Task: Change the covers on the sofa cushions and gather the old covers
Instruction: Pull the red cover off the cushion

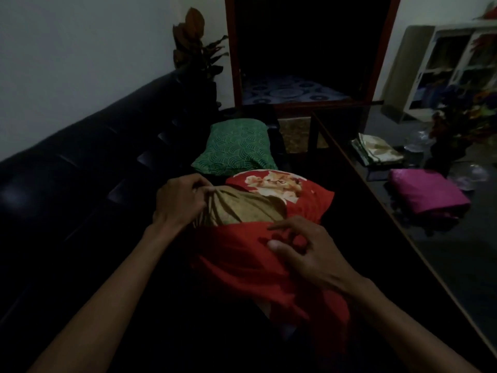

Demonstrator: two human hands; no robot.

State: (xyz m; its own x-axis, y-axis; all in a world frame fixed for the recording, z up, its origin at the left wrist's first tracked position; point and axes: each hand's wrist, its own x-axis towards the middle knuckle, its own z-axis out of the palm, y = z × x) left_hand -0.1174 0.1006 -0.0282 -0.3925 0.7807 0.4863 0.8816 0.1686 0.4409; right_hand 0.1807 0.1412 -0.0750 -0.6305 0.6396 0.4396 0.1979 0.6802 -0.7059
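A cushion lies on the dark sofa (pixel 80 168) in front of me. Its olive-gold cover (pixel 250 208) shows between two parts of a red cover (pixel 242 259) with a pale flower print at its far end. My left hand (pixel 180 203) pinches a bunched corner of the olive-gold fabric. My right hand (pixel 304 249) grips the gathered edge of the red cover near me. A green patterned cushion (pixel 236 146) lies further along the seat.
A dark glass table (pixel 403 238) runs along the right, holding a folded magenta cloth (pixel 427 192), a folded pale patterned cloth (pixel 376 152), glassware and a flower vase (pixel 454 135). A dark doorway, a potted plant and a white shelf unit stand at the back.
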